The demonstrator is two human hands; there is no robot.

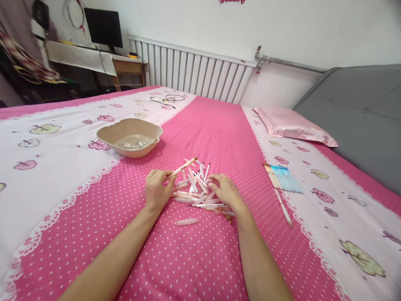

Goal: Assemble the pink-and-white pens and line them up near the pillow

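My left hand (156, 190) is closed on a pale pen barrel (182, 167) with a brown end, held tilted up to the right over the pile. In front of me lies a loose heap of pen parts (197, 190), mostly clear, white and pinkish barrels and thin refills. At the heap's right edge is my right hand (225, 191), its fingers apart and curved over the parts; I see nothing held in it. One pinkish-clear barrel (186, 221) lies by itself nearer to me.
A beige basin (130, 137) with small white pieces in it stands beyond my left hand. To the right lie a row of blue and orange pens (283, 178) and a single pen (283, 207). A pillow (295, 127) and a black cable (169, 99) rest farther back on the bed.
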